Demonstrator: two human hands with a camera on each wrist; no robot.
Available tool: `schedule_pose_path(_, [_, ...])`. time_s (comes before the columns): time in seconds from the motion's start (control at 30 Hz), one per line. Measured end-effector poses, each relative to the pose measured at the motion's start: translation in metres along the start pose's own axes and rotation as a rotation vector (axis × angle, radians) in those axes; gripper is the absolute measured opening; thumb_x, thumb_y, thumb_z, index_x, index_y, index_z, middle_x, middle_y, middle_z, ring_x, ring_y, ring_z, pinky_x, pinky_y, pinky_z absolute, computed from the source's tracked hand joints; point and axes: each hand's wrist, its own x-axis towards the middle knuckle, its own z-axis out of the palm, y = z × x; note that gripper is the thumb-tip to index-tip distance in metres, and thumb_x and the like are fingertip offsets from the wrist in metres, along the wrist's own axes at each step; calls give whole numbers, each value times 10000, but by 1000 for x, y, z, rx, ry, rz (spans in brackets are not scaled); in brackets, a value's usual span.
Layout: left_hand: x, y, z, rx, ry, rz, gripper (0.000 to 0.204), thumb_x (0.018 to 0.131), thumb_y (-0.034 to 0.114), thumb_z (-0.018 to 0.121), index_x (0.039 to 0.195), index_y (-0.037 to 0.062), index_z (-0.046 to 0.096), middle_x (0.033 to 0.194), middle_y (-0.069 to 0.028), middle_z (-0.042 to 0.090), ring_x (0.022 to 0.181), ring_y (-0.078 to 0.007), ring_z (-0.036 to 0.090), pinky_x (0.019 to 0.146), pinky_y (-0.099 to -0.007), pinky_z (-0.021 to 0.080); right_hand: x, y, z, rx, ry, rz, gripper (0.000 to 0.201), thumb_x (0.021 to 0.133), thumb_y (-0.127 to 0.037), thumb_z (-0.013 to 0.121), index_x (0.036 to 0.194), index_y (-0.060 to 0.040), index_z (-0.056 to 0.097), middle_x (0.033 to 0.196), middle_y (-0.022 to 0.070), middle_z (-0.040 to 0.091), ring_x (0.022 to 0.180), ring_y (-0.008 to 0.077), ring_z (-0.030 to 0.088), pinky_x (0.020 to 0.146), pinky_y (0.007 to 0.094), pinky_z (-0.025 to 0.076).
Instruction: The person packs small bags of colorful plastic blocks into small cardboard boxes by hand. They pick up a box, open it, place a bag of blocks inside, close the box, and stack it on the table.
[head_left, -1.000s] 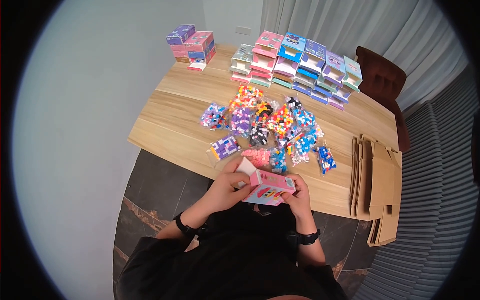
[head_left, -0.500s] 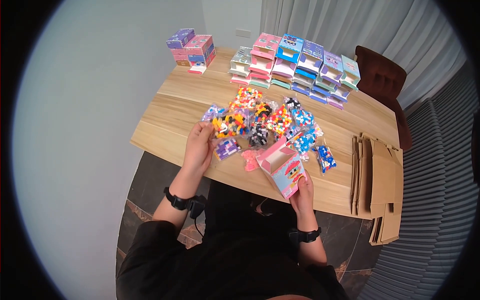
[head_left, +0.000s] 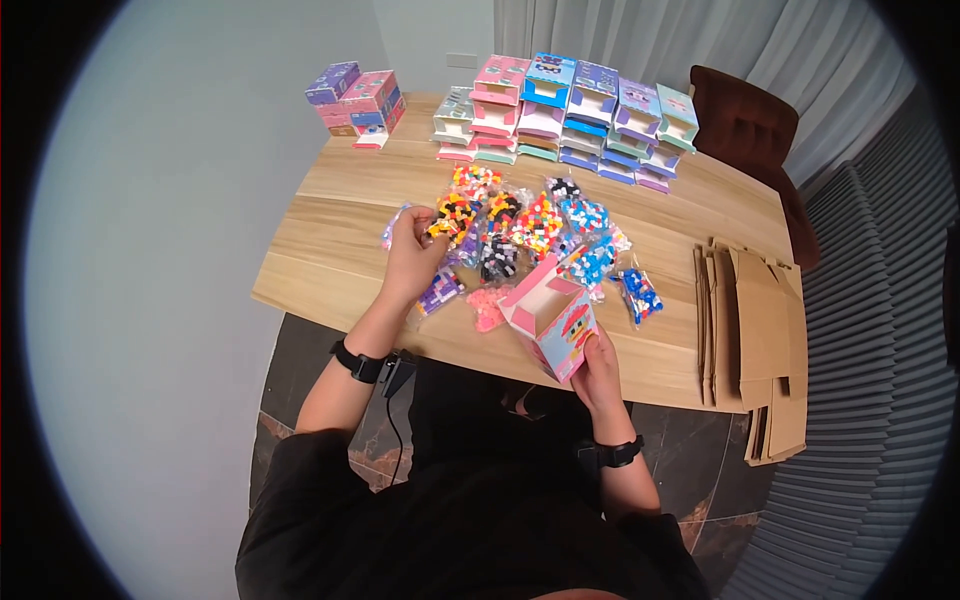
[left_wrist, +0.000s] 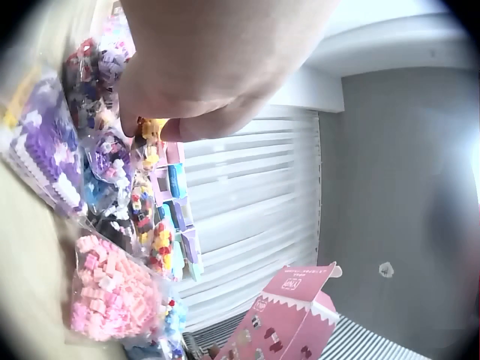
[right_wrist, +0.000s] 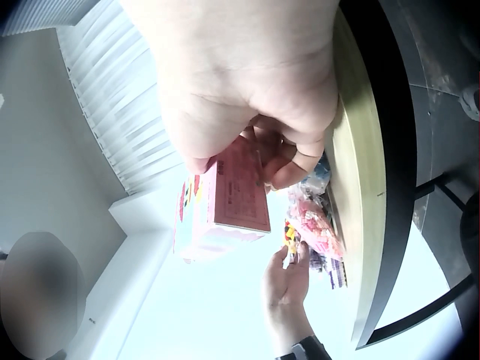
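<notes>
In the head view my left hand (head_left: 412, 255) pinches a clear bag of yellow and black building bricks (head_left: 456, 220) over the left side of the heap of bags. Yellow bricks also show by its fingertips in the left wrist view. My right hand (head_left: 598, 370) grips a pink box (head_left: 552, 318) by its lower end, near the table's front edge. The box is tilted, with its open end facing up and left and its pink flap raised. Below the left hand lie a bag of purple and white bricks (head_left: 438, 291) and a bag of pink bricks (head_left: 487, 309).
Several more brick bags (head_left: 590, 262) make up the heap mid-table. Stacked opened boxes (head_left: 545, 110) line the back edge, and a smaller box stack (head_left: 362, 103) stands back left. Flattened brown cardboard (head_left: 755, 330) lies at the right edge. A brown chair (head_left: 745, 125) stands behind.
Both hands were at the box, the left one at its flap. Then the left hand held up the yellow-black bag; now it is farther over the heap. The box has tipped open end up.
</notes>
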Motion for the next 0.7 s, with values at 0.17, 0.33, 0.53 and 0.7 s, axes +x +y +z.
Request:
schedule_pose_path(0.17, [-13, 24, -10, 399, -91, 257, 432, 820, 20, 667, 1223, 0, 512, 1116, -176, 571, 1047, -299, 573, 902, -352, 460, 0, -1, 0, 1, -6, 5, 553, 983, -379, 552, 1337, 34, 452, 1266, 106, 578, 1161, 167, 562, 997, 320, 441])
schedule_pose_path(0.33, [-13, 30, -14, 397, -145, 243, 374, 827, 39, 667, 1176, -14, 542, 1186, -209, 568, 1112, -360, 556, 958, -379, 442, 0, 0, -2, -16, -17, 10, 566, 975, -391, 562, 1328, 40, 459, 1255, 106, 584, 1153, 169, 566, 994, 322, 442])
schedule_pose_path(0.53, [-25, 37, -14, 361, -45, 387, 307, 838, 20, 645, 1134, -14, 569, 1145, -183, 586, 1056, -321, 580, 926, -354, 454, -1, 1, -4, -45, -27, 17, 588, 956, -406, 590, 1308, 50, 471, 1220, 111, 595, 1113, 171, 587, 957, 323, 468])
schedule_pose_path(0.7, [-78, 78, 8, -92, -319, -4, 212, 950, 113, 562, 1132, 6, 584, 1112, -91, 601, 1000, -185, 582, 898, -309, 458, -2, 4, -8, -132, -58, 47, 572, 937, -392, 634, 1274, 50, 497, 1159, 105, 618, 1043, 153, 605, 903, 300, 492])
